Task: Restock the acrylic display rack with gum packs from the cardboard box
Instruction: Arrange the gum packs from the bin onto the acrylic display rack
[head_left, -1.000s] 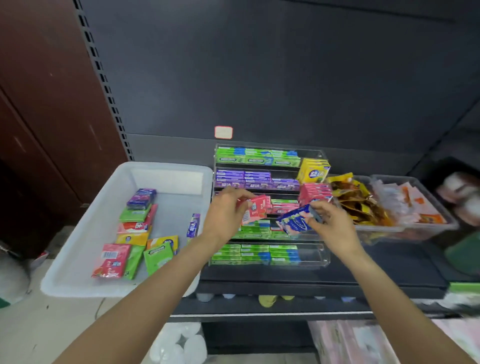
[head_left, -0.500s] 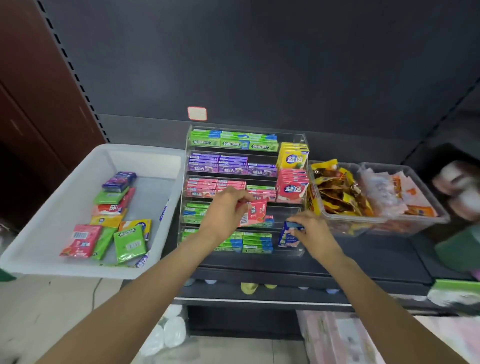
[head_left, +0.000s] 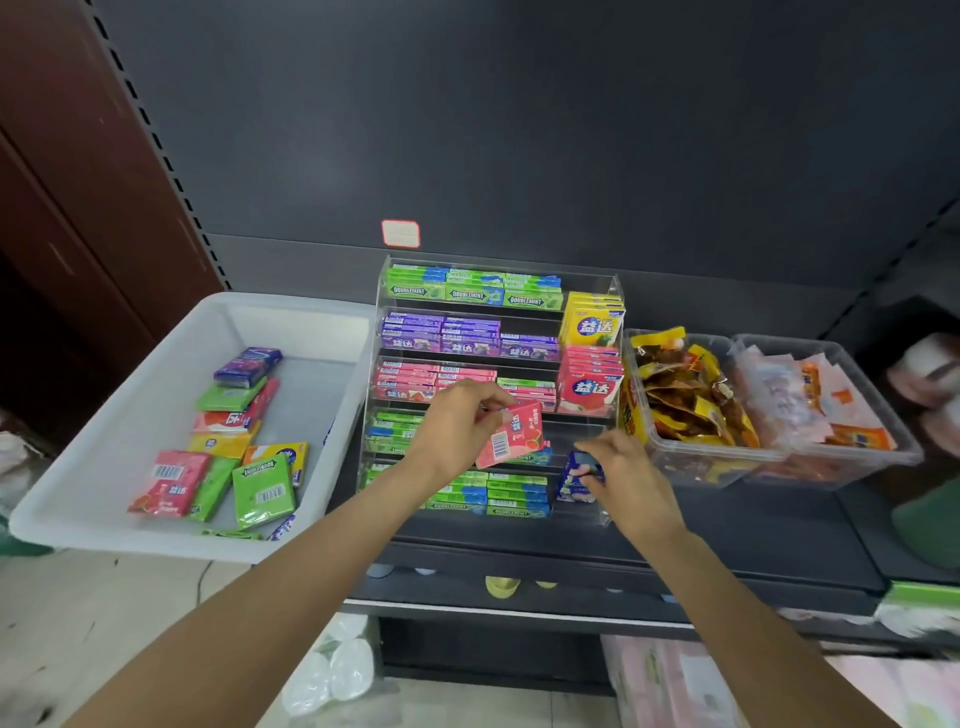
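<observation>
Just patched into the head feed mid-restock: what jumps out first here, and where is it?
Centre frame, the tiered clear acrylic rack on the dark shelf holds rows of green, purple and pink gum. In front of it, the left hand pinches a pink gum pack, and the right hand grips a blue gum pack at the rack's lower right slot. Left of the rack, a white plastic tray holds loose packs.

I see the dark shelf (head_left: 727, 525) carrying, left to right, a white tray (head_left: 104, 493), the acrylic display rack (head_left: 615, 291) and two clear snack bins (head_left: 779, 462).
</observation>
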